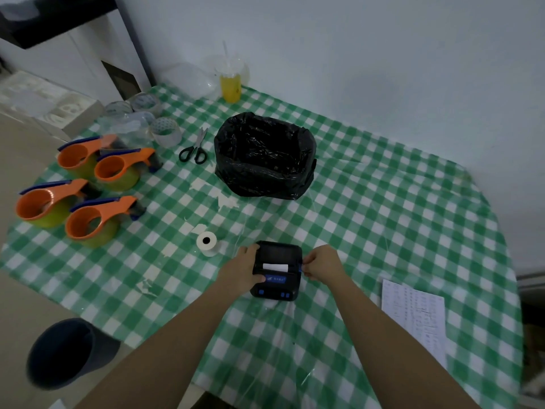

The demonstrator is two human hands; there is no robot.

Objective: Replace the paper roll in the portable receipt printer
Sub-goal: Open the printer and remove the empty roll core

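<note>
Both hands' (pixel 246 268) (pixel 321 262) fingers closed around black printer (pixel 277 271), fingertips partly hidden.

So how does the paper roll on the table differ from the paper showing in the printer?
The paper roll stands loose on the tablecloth, untouched, its dark core hole visible. The paper in the printer shows only as a flat white strip, with the left hand and right hand at the printer's sides. Both are white.

Matt black plastic printer (pixel 277 270), glossy clear film over checked tablecloth (pixel 383 202).
</note>
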